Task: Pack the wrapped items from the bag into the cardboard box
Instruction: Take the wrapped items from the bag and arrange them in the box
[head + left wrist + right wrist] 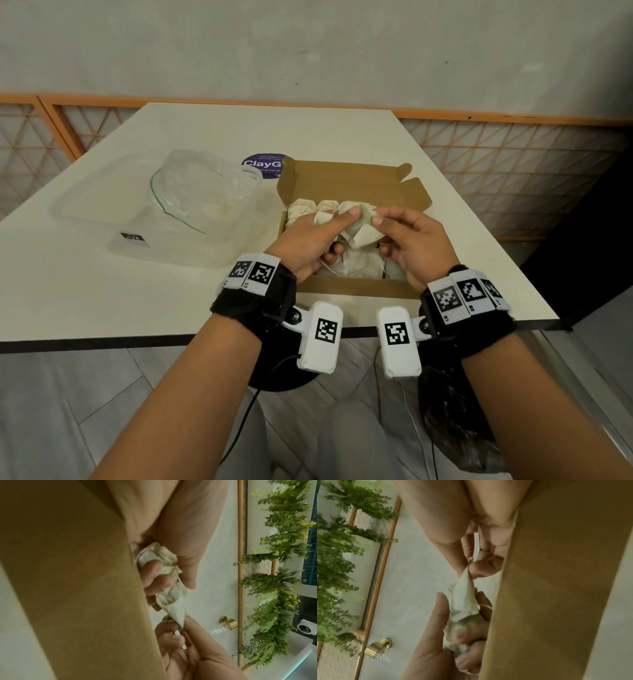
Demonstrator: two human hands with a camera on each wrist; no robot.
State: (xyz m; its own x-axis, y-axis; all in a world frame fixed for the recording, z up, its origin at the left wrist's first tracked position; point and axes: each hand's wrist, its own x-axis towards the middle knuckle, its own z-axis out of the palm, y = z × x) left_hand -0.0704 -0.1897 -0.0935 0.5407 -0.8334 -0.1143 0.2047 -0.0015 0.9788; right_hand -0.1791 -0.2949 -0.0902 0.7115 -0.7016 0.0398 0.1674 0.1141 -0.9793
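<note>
An open cardboard box (346, 185) sits on the table with several white wrapped items (310, 207) lying inside. Above the box, my left hand (317, 236) grips a small bunch of wrapped items (363, 228), fingers curled round them (161, 559). My right hand (407, 240) pinches the corner of one of these items (464, 588) between thumb and fingertip. The clear plastic bag (202, 192) with a green zip line lies to the left, inside a clear tub. The box's brown wall (77, 574) fills much of both wrist views.
A clear plastic tub (144, 219) holds the bag at left. A purple round sticker (262, 164) is on the table behind the box. The table's front edge (137, 339) runs just below my wrists. A lattice screen (513, 161) stands behind.
</note>
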